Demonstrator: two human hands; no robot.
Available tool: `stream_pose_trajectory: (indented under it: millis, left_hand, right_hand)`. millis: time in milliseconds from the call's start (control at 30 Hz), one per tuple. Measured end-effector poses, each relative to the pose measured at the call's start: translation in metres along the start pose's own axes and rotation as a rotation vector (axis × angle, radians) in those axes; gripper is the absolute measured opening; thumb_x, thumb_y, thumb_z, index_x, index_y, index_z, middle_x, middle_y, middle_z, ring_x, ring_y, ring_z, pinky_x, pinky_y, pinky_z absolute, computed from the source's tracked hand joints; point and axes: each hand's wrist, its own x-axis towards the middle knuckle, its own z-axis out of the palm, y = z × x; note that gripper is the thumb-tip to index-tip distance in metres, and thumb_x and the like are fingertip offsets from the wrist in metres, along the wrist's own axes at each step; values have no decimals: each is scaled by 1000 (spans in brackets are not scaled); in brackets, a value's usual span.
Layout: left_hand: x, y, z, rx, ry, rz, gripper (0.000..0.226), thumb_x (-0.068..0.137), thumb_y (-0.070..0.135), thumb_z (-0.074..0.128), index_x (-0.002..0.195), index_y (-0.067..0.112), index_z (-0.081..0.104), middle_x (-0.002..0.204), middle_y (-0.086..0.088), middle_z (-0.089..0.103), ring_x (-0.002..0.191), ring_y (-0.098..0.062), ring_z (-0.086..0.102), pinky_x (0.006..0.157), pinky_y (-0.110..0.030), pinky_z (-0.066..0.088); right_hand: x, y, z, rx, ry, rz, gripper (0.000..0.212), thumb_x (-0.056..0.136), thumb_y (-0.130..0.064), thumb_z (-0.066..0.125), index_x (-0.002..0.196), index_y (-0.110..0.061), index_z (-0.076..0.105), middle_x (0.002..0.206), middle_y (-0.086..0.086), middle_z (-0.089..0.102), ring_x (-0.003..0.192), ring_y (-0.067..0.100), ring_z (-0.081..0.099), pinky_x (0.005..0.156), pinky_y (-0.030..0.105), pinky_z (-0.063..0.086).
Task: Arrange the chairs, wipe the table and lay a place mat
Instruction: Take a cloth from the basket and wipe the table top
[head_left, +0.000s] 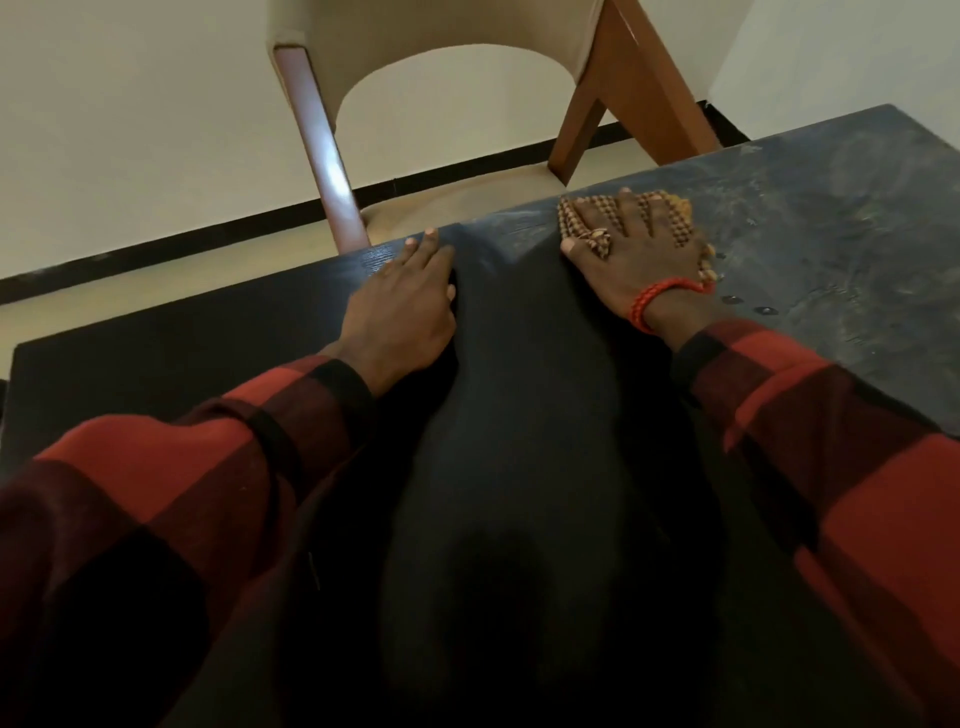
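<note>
My right hand (636, 260) lies spread and pressed down on a small brown woven cloth (570, 217) near the far edge of the dark table (841, 244). Part of the cloth is bunched between thumb and forefinger. The table surface to the right of the cloth shows pale streaks and smears. My left hand (408, 306) rests flat on the table, fingers together and reaching the far edge, holding nothing. A chair (457, 31) with a beige back and seat and brown wooden legs stands across the table, its seat tucked partly under the far edge.
White walls with a black skirting board (208, 234) stand behind the chair, above a pale floor. A few small dark specks (732, 300) lie on the table right of my right wrist. My red-and-black checked sleeves cover the near part of the table.
</note>
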Motion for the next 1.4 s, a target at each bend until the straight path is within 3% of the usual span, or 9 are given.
stream_pose_trajectory:
  millis: [100,300,400,533,700,833,967,1200,1400]
  left_hand:
    - [-3,-14,-6,-37,22,-13,50,106,25,40,154,15,32,167,-9,19,154,-26,19,122,-45,20]
    - [-9,-25,-9,-68,17,-82,53,105,26,41,156,19,29,168,-6,20,150,-29,28,117,-51,29]
    - [-11,-23,-7,-78,47,-91,49,106,30,40,154,21,33,164,-6,30,144,-30,40,112,-52,36]
    - [-8,-17,-1,-78,61,-105,49,107,32,38,154,19,33,164,-6,30,145,-28,39,114,-49,34]
    - [-1,-10,2,-87,33,-81,50,107,35,40,154,19,33,165,-6,27,148,-26,34,116,-47,30]
    - [1,-17,4,-97,46,-80,54,107,37,39,157,19,29,167,-4,23,150,-25,29,118,-47,27]
    - [-3,-21,6,-105,47,-84,54,107,37,40,157,19,30,166,-5,24,149,-25,31,117,-48,28]
    - [-19,1,8,-78,63,-64,47,106,33,40,151,18,37,165,-5,27,147,-26,36,113,-48,35]
    - [-40,34,16,-61,56,-20,49,107,33,39,152,16,37,165,-8,27,149,-28,32,115,-49,31]
  right_hand:
    - [3,-29,-2,14,-8,-8,68,95,-77,13,156,-51,-1,171,0,-4,155,37,-3,117,72,2]
    - [-10,-103,5,0,5,-269,75,91,-81,14,158,-48,4,171,-1,0,156,34,-3,116,72,-1]
    - [-8,-114,9,5,22,-348,77,88,-84,10,157,-50,9,171,-2,3,156,32,-1,116,72,-2]
    - [9,-97,9,-1,32,-368,65,93,-76,9,155,-55,10,170,-5,6,156,28,2,116,71,2]
    - [34,-28,-8,21,22,-147,64,96,-76,11,156,-53,5,170,-5,4,156,28,1,118,65,0]
    - [50,28,-10,-8,-30,27,68,92,-80,9,154,-56,-1,170,-5,0,156,31,-2,116,71,5]
    - [47,27,-9,-14,-58,8,65,92,-80,10,152,-58,-3,170,-6,-3,156,30,-3,115,71,4]
    - [-29,39,-5,-7,-49,-198,58,99,-71,17,153,-59,2,170,-11,-3,156,21,-6,119,66,0]
    - [-94,93,0,4,-30,-16,55,98,-71,16,151,-63,1,170,-12,-2,157,18,-5,120,65,3]
